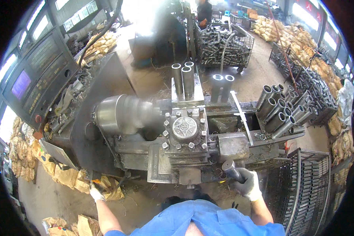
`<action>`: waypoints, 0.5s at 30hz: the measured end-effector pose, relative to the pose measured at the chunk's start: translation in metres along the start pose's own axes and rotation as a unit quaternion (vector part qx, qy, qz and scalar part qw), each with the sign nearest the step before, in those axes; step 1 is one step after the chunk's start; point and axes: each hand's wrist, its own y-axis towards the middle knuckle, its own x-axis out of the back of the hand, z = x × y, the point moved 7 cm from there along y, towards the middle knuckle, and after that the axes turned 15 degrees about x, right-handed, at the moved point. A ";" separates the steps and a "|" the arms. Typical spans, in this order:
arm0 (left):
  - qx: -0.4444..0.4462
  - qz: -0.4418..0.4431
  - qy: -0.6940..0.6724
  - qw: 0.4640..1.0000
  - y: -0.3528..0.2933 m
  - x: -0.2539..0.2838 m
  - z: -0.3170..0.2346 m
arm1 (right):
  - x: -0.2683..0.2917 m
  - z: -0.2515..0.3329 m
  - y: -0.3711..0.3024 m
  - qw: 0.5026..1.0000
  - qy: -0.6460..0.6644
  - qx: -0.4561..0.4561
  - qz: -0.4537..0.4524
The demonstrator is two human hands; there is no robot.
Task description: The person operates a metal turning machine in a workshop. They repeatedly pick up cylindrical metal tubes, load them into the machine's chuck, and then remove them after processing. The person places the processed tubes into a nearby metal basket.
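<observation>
While the lathe chuck (120, 114) blurs with spin at the left of the machine, the right hand (248, 184), gloved in white, is clenched around a short steel tube (231, 169) held just below the carriage at the front of the bed; the tube's open end tilts up toward the tool post (185, 131). By the look of it the step in hand is a changeover, a piece carried in the hand at the machine's front while a cut seems to be running; the next move would call for keeping the glove and tube clear of the spinning chuck, and for a firm hold, since the tube is smooth and round. The left hand (96, 193), also gloved, sits low at the front left near a small lever or handle beneath the headstock; whether it grips anything I cannot tell. Upright tubes (183, 78) stand on the far side behind the tool post; a rack of stacked tubes (281, 110) leans to the right, well apart from both hands; a wire basket (306, 188) stands just beside the right forearm.
</observation>
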 end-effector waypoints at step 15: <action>-0.690 0.155 0.520 0.479 -0.394 -0.496 -0.058 | 0.012 0.042 0.138 0.993 0.014 0.115 -0.015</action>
